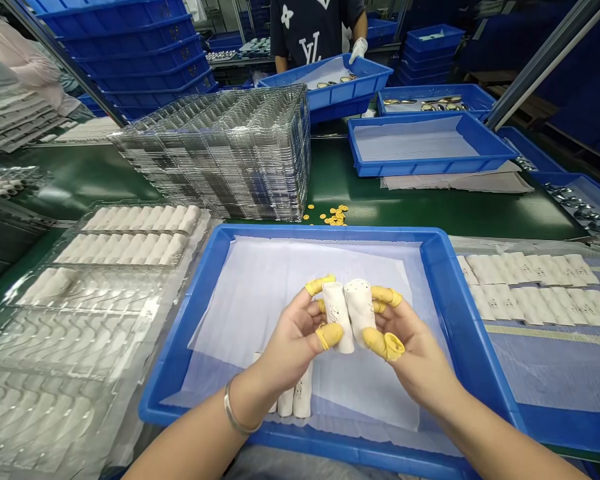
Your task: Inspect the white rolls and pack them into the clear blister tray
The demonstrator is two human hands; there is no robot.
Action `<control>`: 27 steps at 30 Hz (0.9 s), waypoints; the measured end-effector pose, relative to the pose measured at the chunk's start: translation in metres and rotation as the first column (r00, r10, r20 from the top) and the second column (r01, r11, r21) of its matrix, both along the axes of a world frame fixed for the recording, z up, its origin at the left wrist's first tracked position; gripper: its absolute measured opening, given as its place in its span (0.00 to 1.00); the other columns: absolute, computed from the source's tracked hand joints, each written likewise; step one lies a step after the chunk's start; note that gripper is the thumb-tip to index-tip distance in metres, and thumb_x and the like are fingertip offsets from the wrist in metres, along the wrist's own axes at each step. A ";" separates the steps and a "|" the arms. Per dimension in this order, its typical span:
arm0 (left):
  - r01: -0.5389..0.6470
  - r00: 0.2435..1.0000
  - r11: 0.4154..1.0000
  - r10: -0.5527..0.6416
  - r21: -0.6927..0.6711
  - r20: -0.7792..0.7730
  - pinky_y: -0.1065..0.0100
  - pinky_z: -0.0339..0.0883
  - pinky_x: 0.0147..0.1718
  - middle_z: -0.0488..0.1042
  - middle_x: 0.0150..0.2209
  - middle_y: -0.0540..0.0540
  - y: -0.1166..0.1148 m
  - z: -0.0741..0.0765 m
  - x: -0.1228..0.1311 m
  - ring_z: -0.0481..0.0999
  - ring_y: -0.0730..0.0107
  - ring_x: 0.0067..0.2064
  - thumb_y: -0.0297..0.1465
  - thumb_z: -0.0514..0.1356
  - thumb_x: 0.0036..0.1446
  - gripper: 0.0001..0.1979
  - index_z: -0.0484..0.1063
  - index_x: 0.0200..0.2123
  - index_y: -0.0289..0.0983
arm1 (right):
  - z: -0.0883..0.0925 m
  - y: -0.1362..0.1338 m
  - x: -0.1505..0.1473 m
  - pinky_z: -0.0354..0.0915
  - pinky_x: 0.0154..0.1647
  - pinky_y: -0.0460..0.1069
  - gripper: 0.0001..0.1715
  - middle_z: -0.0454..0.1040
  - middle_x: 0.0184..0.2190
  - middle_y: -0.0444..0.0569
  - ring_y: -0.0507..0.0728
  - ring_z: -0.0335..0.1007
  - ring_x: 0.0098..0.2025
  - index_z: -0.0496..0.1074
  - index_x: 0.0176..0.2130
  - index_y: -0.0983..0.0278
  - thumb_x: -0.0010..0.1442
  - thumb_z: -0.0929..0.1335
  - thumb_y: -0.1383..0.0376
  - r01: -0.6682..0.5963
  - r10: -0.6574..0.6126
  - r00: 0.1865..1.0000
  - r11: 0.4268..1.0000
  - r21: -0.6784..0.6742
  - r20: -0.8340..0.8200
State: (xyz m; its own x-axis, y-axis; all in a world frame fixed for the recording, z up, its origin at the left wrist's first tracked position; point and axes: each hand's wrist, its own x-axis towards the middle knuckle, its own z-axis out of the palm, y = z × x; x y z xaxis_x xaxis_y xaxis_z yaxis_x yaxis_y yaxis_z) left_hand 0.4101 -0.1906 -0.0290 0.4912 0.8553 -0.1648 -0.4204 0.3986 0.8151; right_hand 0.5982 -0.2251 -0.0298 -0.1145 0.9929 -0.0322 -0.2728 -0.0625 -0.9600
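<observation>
Above the paper-lined blue tray [450, 293], my left hand [300, 327] grips a white cloth roll [338, 313] with dark script on it. My right hand [405, 333] holds a second white roll [359, 303] by its sides, with small dark specks on its top end. The two rolls are upright, side by side and touching near the top. Yellow covers sit on the fingertips of both hands. Below my left forearm, several more white rolls [303, 393] lie in the tray, partly hidden by my wrist.
Clear compartment trays [130, 283] with white rolls stand at the left. Stacked clear trays [260, 160] and small yellow pieces [336, 215] sit behind. White pouches [535, 270] lie at the right. Across the bench, a person's gloved hand [359, 50] holds a blue tray [330, 87].
</observation>
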 end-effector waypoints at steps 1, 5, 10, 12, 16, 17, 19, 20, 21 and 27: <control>-0.002 1.000 0.999 0.003 0.036 -0.019 0.68 0.71 0.41 0.81 0.45 0.45 0.000 0.000 -0.002 0.78 0.65 0.43 0.38 0.76 0.54 0.35 0.69 0.63 0.46 | -0.001 -0.001 0.002 0.77 0.50 0.57 0.28 0.81 0.49 0.50 0.62 0.81 0.49 0.70 0.60 0.49 0.66 0.78 0.52 -0.014 0.014 1.000 1.000 0.016 -0.002; 0.016 0.993 0.989 0.001 0.149 -0.116 0.67 0.74 0.43 0.78 0.51 0.42 -0.001 0.000 -0.007 0.75 0.64 0.47 0.39 0.76 0.56 0.35 0.71 0.65 0.48 | -0.001 -0.005 0.010 0.77 0.47 0.55 0.34 0.79 0.51 0.49 0.59 0.82 0.47 0.61 0.68 0.41 0.71 0.75 0.54 -0.073 0.072 0.997 0.996 0.059 0.027; 0.068 0.995 0.974 -0.051 0.217 -0.082 0.68 0.75 0.46 0.75 0.52 0.46 0.000 0.001 -0.011 0.73 0.67 0.49 0.36 0.73 0.60 0.31 0.72 0.65 0.58 | 0.008 -0.007 0.015 0.76 0.47 0.51 0.32 0.79 0.51 0.47 0.56 0.81 0.47 0.63 0.68 0.38 0.72 0.75 0.55 -0.144 0.143 0.989 0.989 0.031 0.049; 0.089 0.995 0.971 -0.076 0.223 -0.068 0.69 0.75 0.45 0.73 0.56 0.46 0.001 0.002 -0.011 0.74 0.68 0.50 0.36 0.72 0.61 0.30 0.72 0.65 0.60 | 0.011 -0.006 0.016 0.76 0.44 0.49 0.32 0.79 0.51 0.47 0.55 0.81 0.46 0.64 0.68 0.37 0.72 0.75 0.56 -0.170 0.170 0.985 0.985 0.005 0.012; 0.102 0.995 0.969 -0.099 0.226 -0.027 0.68 0.77 0.44 0.73 0.58 0.44 0.002 0.001 -0.012 0.75 0.66 0.50 0.36 0.72 0.62 0.31 0.71 0.66 0.58 | 0.015 -0.003 0.016 0.74 0.40 0.47 0.33 0.76 0.52 0.47 0.56 0.78 0.49 0.65 0.67 0.35 0.70 0.76 0.56 -0.200 0.199 0.979 0.980 -0.010 -0.045; 0.098 0.995 0.969 -0.096 0.227 -0.021 0.68 0.77 0.44 0.73 0.56 0.44 0.002 0.000 -0.012 0.76 0.65 0.49 0.36 0.72 0.62 0.31 0.70 0.66 0.57 | 0.015 -0.003 0.016 0.74 0.38 0.46 0.33 0.75 0.52 0.47 0.57 0.76 0.51 0.66 0.67 0.34 0.69 0.77 0.55 -0.198 0.197 0.979 0.980 -0.008 -0.048; 0.086 0.996 0.971 -0.084 0.222 -0.019 0.68 0.77 0.43 0.74 0.53 0.44 0.001 -0.001 -0.012 0.76 0.66 0.49 0.35 0.72 0.62 0.33 0.69 0.67 0.57 | 0.015 -0.002 0.015 0.72 0.36 0.45 0.33 0.73 0.50 0.47 0.58 0.73 0.53 0.68 0.66 0.34 0.68 0.78 0.55 -0.185 0.184 0.982 0.983 -0.002 -0.044; 0.080 0.997 0.973 -0.078 0.218 -0.017 0.69 0.77 0.43 0.75 0.52 0.45 0.001 -0.002 -0.012 0.76 0.66 0.48 0.34 0.72 0.62 0.33 0.68 0.67 0.57 | 0.014 -0.002 0.015 0.71 0.35 0.45 0.33 0.73 0.48 0.47 0.58 0.72 0.52 0.68 0.66 0.34 0.68 0.78 0.55 -0.180 0.180 0.983 0.984 0.002 -0.042; 0.076 0.997 0.974 -0.076 0.212 -0.012 0.70 0.77 0.42 0.75 0.50 0.45 0.001 -0.003 -0.012 0.76 0.67 0.48 0.34 0.72 0.62 0.34 0.67 0.68 0.57 | 0.014 -0.002 0.014 0.71 0.35 0.45 0.33 0.72 0.47 0.46 0.58 0.71 0.51 0.69 0.66 0.34 0.68 0.78 0.55 -0.178 0.179 0.983 0.984 0.006 -0.043; 0.104 0.993 0.967 -0.113 0.231 0.028 0.70 0.76 0.41 0.77 0.48 0.44 0.002 -0.003 -0.012 0.77 0.67 0.47 0.32 0.71 0.63 0.30 0.68 0.65 0.51 | 0.010 -0.002 0.014 0.72 0.38 0.46 0.32 0.74 0.50 0.47 0.58 0.74 0.50 0.69 0.66 0.36 0.69 0.77 0.56 -0.179 0.179 0.981 0.984 0.014 -0.071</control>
